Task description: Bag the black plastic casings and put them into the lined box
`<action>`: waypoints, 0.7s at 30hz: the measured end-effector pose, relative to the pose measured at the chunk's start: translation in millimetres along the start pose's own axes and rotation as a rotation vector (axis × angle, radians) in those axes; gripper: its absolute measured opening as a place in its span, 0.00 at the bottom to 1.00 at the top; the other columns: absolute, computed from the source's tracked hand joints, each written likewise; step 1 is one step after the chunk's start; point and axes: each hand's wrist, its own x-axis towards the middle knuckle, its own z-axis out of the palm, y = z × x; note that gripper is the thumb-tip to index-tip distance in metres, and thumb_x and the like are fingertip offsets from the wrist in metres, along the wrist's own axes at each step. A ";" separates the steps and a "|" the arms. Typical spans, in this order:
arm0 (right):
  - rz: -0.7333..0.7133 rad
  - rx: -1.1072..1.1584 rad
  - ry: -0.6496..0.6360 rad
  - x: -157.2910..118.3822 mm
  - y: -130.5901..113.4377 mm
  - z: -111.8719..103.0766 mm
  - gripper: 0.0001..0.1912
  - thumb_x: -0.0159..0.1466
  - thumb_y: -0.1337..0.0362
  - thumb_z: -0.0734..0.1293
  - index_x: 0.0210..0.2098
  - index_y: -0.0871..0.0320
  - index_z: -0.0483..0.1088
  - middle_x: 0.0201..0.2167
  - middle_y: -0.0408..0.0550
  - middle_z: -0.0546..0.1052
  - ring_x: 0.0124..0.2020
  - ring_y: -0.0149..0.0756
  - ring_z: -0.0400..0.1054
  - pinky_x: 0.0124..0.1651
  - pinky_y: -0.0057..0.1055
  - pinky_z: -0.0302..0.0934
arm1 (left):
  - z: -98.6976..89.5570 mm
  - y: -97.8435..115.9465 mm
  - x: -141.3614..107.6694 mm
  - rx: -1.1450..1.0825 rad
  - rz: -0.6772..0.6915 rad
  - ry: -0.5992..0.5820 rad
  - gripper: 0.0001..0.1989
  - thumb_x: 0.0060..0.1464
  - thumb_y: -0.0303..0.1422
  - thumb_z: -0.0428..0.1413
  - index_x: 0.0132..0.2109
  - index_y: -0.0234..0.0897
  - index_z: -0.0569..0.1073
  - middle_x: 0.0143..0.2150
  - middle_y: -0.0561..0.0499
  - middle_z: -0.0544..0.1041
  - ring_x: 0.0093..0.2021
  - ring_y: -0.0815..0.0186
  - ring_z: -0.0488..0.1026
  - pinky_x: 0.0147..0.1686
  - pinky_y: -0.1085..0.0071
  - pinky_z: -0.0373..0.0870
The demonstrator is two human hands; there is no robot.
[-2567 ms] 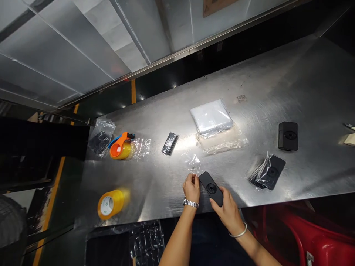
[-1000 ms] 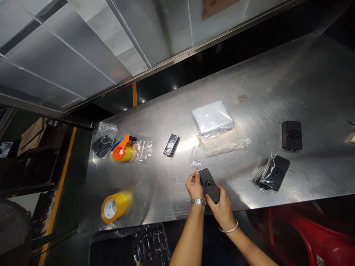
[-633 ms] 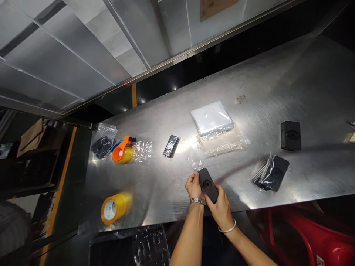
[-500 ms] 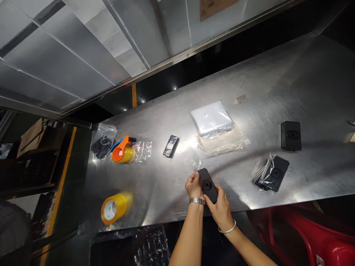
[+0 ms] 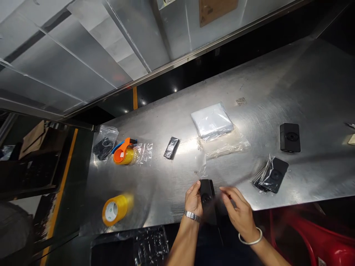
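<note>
In the head view, we look down at a brushed metal counter [image 5: 161, 192] and our two bare hands at its near edge. Our left hand [image 5: 193, 199], with a silver watch [image 5: 192, 215] at the wrist, has its fingers closed around the left side of a black device [image 5: 205, 190], a rectangular block with a round detail on its face. The device sits between our hands, over the near edge of the counter. Our right hand [image 5: 240, 210], wearing a pale bangle [image 5: 251, 238], is just to the right of the device, its fingers bent; the area is blurred, so we cannot tell whether they pinch any clear film or are free.

Clear plastic [image 5: 203, 166] lies just beyond the device. Farther back is a glossy pack of clear bags [image 5: 212, 121]. Left of that we see a small black packet [image 5: 171, 147], then an orange tape dispenser [image 5: 121, 152] beside a zip bag with dark contents [image 5: 104, 142]. Nearer us on the left rests a yellow tape roll [image 5: 112, 211]. To the right, a second black device [image 5: 290, 137] stands behind a pile of plastic-wrapped black pieces [image 5: 273, 175].
</note>
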 end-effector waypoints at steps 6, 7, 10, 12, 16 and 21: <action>-0.135 0.062 -0.268 25.1 -17.2 -30.4 0.12 0.62 0.67 0.58 0.41 0.53 0.70 0.31 0.46 0.68 0.33 0.34 0.66 0.34 0.30 0.64 | -8.2 8.4 -35.7 -0.003 -0.139 -0.198 0.12 0.37 0.34 0.64 0.31 0.32 0.76 0.26 0.46 0.77 0.35 0.57 0.75 0.37 0.65 0.71; -0.144 0.055 -0.302 26.7 -19.6 -33.2 0.12 0.62 0.67 0.57 0.41 0.53 0.70 0.31 0.46 0.68 0.33 0.33 0.66 0.34 0.29 0.64 | -8.8 10.1 -40.6 -0.007 -0.155 -0.224 0.12 0.37 0.33 0.64 0.32 0.32 0.76 0.26 0.47 0.78 0.35 0.58 0.75 0.38 0.65 0.70; -0.144 0.015 -0.353 29.1 -25.9 -39.1 0.13 0.62 0.67 0.57 0.42 0.53 0.70 0.31 0.46 0.69 0.33 0.33 0.67 0.34 0.29 0.65 | -10.5 14.9 -51.5 -0.008 -0.184 -0.292 0.12 0.39 0.33 0.63 0.33 0.30 0.77 0.26 0.45 0.78 0.33 0.58 0.75 0.38 0.65 0.70; -0.151 -0.009 -0.373 29.8 -28.8 -41.5 0.12 0.62 0.66 0.58 0.42 0.53 0.69 0.31 0.46 0.70 0.33 0.34 0.67 0.35 0.29 0.65 | -11.6 17.3 -55.5 0.003 -0.186 -0.314 0.11 0.39 0.33 0.63 0.32 0.30 0.77 0.26 0.45 0.78 0.31 0.60 0.75 0.37 0.66 0.69; -0.220 -0.072 -0.401 30.8 -31.3 -44.1 0.11 0.62 0.65 0.59 0.42 0.54 0.69 0.31 0.47 0.70 0.33 0.35 0.67 0.36 0.31 0.64 | -13.6 19.3 -59.4 0.036 -0.183 -0.344 0.10 0.39 0.32 0.63 0.31 0.30 0.77 0.26 0.45 0.78 0.27 0.65 0.74 0.33 0.70 0.69; -0.276 -0.162 -0.441 32.4 -34.2 -49.1 0.08 0.62 0.63 0.59 0.39 0.56 0.68 0.31 0.48 0.70 0.34 0.36 0.66 0.35 0.32 0.63 | -16.0 18.4 -64.2 0.072 -0.167 -0.410 0.10 0.40 0.32 0.63 0.32 0.30 0.78 0.26 0.45 0.78 0.27 0.65 0.74 0.32 0.71 0.68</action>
